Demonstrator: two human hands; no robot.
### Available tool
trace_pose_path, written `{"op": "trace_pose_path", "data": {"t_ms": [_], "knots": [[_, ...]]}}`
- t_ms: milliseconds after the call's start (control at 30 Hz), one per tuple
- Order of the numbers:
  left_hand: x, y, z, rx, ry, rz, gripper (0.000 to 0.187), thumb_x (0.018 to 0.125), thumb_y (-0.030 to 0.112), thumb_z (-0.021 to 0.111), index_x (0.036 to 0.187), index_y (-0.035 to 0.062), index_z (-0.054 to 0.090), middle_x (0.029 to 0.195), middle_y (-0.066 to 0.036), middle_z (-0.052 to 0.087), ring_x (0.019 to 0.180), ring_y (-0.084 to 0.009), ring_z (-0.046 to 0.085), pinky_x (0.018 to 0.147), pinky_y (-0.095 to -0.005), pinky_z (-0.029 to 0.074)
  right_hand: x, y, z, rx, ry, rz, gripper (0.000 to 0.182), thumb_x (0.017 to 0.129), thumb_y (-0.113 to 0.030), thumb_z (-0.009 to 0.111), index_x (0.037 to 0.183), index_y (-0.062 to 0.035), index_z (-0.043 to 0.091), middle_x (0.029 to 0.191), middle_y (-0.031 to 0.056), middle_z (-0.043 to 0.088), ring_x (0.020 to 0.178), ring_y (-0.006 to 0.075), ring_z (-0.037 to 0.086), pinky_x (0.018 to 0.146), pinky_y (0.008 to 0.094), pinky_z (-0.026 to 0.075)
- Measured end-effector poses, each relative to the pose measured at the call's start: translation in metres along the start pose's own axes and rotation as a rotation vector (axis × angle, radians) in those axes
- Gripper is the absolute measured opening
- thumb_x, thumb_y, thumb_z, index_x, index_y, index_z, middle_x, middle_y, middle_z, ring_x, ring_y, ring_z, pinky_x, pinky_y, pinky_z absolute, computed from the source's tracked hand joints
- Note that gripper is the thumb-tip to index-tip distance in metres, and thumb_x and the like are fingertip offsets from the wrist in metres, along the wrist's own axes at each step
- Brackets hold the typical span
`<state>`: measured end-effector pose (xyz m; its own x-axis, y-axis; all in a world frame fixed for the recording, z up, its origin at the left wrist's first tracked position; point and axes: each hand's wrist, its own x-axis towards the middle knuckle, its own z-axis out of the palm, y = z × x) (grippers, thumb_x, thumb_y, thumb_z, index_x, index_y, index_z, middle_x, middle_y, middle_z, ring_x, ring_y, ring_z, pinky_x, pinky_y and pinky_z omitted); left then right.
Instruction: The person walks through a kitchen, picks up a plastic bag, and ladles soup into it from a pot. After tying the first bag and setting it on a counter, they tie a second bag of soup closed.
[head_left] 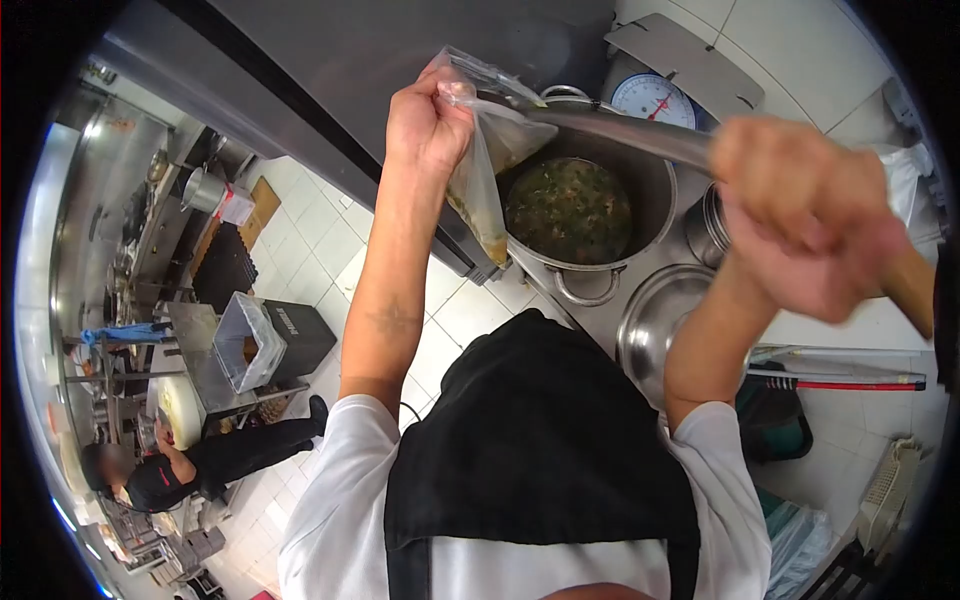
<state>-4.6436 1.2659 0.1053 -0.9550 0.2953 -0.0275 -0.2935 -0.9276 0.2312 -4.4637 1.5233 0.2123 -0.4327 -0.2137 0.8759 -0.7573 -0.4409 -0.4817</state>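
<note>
"L hand, R hand: status?"

"L grips plastic bag by its top; bag hangs at L side of pot. R's clenched on wood-handled metal tool, far end by bag's mouth, over pot; touching, can't tell."

"Pot itself?"

"Holds greenish soup w/ bits. Scale just beyond pot, R side."

The soup is showing dark green with brown flecks. The pot and lid are gleaming silver-grey. The clear bag is revealing yellow-green, the utensil flashing grey. The scale is displaying white, blue and red. The black apron is contrasting with white sleeves; floor tiles are forming a whitish grid.
</note>
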Motion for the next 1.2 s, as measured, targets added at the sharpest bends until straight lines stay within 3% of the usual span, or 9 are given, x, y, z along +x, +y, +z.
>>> {"op": "trace_pose_path", "data": {"t_ms": [167,267,367,400,433,600,733,967,1200], "knots": [[-0.025,0.016,-0.005,-0.190,-0.038,-0.138,0.053,0.097,-0.007,0.042,0.148,-0.0077,0.027,0.084,-0.009,0.052,0.068,-0.0141,0.052,0.062,-0.0257,0.050,-0.010,-0.064,-0.034,0.100,0.148,-0.057,0.038,0.099,-0.038,0.045,0.069,-0.0154,0.042,0.060,-0.0031,0.041,0.055,0.0112,0.035,0.067,0.0341,0.033],[-0.036,0.020,-0.001,-0.190,0.018,-0.136,0.037,0.099,-0.004,0.043,0.134,-0.0120,0.037,0.082,-0.010,0.054,0.067,-0.0138,0.053,0.060,-0.0242,0.050,-0.009,-0.092,-0.046,-0.441,0.266,-0.106,0.060,0.108,-0.052,0.024,0.059,-0.0184,0.035,0.048,-0.0060,0.023,0.041,0.0102,0.023,0.041,0.0315,0.035],[-0.037,0.013,-0.002,-0.195,0.075,-0.118,0.022,0.100,-0.003,0.042,0.119,-0.0141,0.044,0.082,-0.011,0.055,0.065,-0.0132,0.053,0.057,-0.0225,0.050,-0.022,-0.091,-0.049,-0.181,0.528,-0.224,0.057,0.108,-0.051,0.031,0.062,-0.0177,0.037,0.047,-0.0067,0.027,0.039,0.0093,0.026,0.039,0.0294,0.036],[-0.038,0.009,-0.002,-0.156,0.117,-0.094,0.026,0.100,-0.003,0.043,0.123,-0.0129,0.043,0.081,-0.011,0.054,0.063,-0.0128,0.052,0.056,-0.0222,0.049,-0.040,-0.095,-0.066,-0.166,0.486,-0.129,0.046,0.104,-0.042,0.038,0.065,-0.0176,0.038,0.051,-0.0056,0.031,0.045,0.0094,0.027,0.052,0.0310,0.033],[-0.038,0.005,-0.002,-0.114,0.156,-0.070,0.029,0.099,-0.004,0.043,0.127,-0.0118,0.042,0.081,-0.010,0.054,0.062,-0.0124,0.051,0.054,-0.0219,0.048,-0.049,-0.091,-0.070,-0.149,0.443,-0.037,0.037,0.100,-0.034,0.045,0.068,-0.0174,0.039,0.055,-0.0046,0.036,0.051,0.0095,0.028,0.065,0.0325,0.031],[-0.029,-0.014,-0.048,-0.125,0.031,-0.093,0.039,0.100,-0.003,0.041,0.138,-0.0053,0.036,0.077,-0.006,0.050,0.059,-0.0106,0.046,0.050,-0.0217,0.042,-0.092,0.018,-0.059,-0.112,0.498,0.072,0.029,0.098,-0.023,0.046,0.080,-0.0052,0.060,0.062,0.0010,0.041,0.055,0.0136,0.035,0.056,0.0327,0.033],[-0.032,-0.029,-0.076,-0.191,0.014,-0.108,0.038,0.102,0.001,0.038,0.140,-0.0017,0.038,0.074,-0.003,0.047,0.056,-0.0095,0.044,0.046,-0.0229,0.040,-0.114,0.094,-0.039,-0.809,0.274,0.028,0.024,0.088,-0.011,0.067,0.071,0.0004,0.056,0.063,0.0106,0.057,0.049,0.0157,0.049,0.043,0.0269,0.036],[-0.041,-0.037,-0.110,-0.301,-0.082,-0.123,0.037,0.104,0.005,0.038,0.140,-0.0011,0.043,0.072,-0.003,0.047,0.051,-0.0092,0.042,0.043,-0.0232,0.038,-0.138,0.101,-0.060,-0.156,0.480,0.244,0.023,0.090,-0.003,0.062,0.071,-0.0028,0.048,0.058,0.0052,0.045,0.053,0.0150,0.040,0.058,0.0325,0.041],[-0.043,-0.041,-0.119,-0.392,-0.107,-0.180,0.036,0.106,0.011,0.040,0.139,-0.0018,0.045,0.069,-0.003,0.045,0.051,-0.0087,0.039,0.042,-0.0237,0.034,-0.155,0.080,-0.078,-0.062,0.393,0.338,0.026,0.096,-0.011,0.049,0.072,-0.0091,0.040,0.057,0.0019,0.039,0.054,0.0133,0.035,0.063,0.0351,0.037]]}}
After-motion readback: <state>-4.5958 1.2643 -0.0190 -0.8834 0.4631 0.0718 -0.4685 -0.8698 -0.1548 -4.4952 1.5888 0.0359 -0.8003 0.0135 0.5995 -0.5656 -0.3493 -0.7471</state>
